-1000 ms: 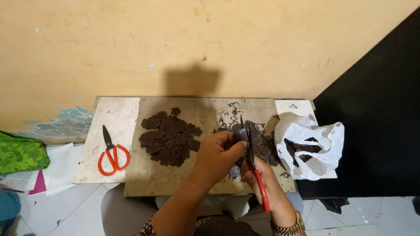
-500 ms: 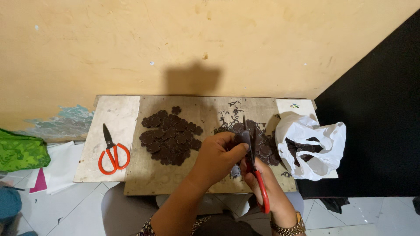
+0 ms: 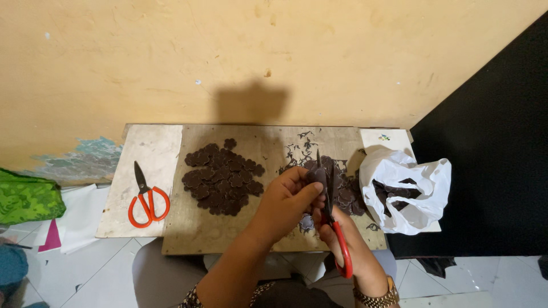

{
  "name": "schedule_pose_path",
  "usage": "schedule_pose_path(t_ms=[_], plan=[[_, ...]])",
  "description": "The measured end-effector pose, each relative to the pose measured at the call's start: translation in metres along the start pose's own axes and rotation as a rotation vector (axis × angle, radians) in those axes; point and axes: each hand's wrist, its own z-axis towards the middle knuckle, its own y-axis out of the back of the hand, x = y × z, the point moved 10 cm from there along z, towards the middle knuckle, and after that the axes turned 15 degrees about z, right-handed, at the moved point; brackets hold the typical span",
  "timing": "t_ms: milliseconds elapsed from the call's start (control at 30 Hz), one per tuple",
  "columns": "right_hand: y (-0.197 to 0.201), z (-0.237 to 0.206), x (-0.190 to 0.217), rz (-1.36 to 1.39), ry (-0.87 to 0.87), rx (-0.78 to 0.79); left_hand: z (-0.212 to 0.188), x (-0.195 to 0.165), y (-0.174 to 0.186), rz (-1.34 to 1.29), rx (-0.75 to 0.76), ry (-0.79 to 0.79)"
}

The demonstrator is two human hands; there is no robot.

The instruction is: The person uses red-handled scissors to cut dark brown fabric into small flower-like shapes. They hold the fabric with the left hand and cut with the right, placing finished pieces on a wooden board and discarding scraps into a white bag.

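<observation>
Presently logged: left hand point(image 3: 283, 199) pinched a dark piece point(image 3: 315, 174) up off the board point(image 3: 262, 228), steady for trimming; right hand point(image 3: 348, 251) gripped scissors point(image 3: 331, 205), blades at its edge. Spare scissors point(image 3: 147, 199), one, lay left. Cut shapes point(image 3: 221, 178), one pile; scraps point(image 3: 342, 191), one heap; bag point(image 3: 408, 194), one.

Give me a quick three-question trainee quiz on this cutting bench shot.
1. True or false: the spare scissors lie left of the pile of cut flower shapes.
2. Which hand works the red-handled scissors? A) left hand B) right hand C) neither
3. Fill in: the white bag at the board's right end holds dark ____.

Key: 1 true; 2 B; 3 pieces (their exact shape is hard to tell)
</observation>
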Motion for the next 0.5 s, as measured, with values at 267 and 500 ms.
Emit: schedule_pose_path(t_ms=[267,500], plan=[[0.007,-0.001,-0.008,-0.021,0.034,-0.002,0.001,0.012,-0.001,0.004,0.016,0.059],[0.01,-0.002,-0.01,-0.053,0.09,0.039,-0.003,0.001,0.003,0.073,-0.08,-0.067]])
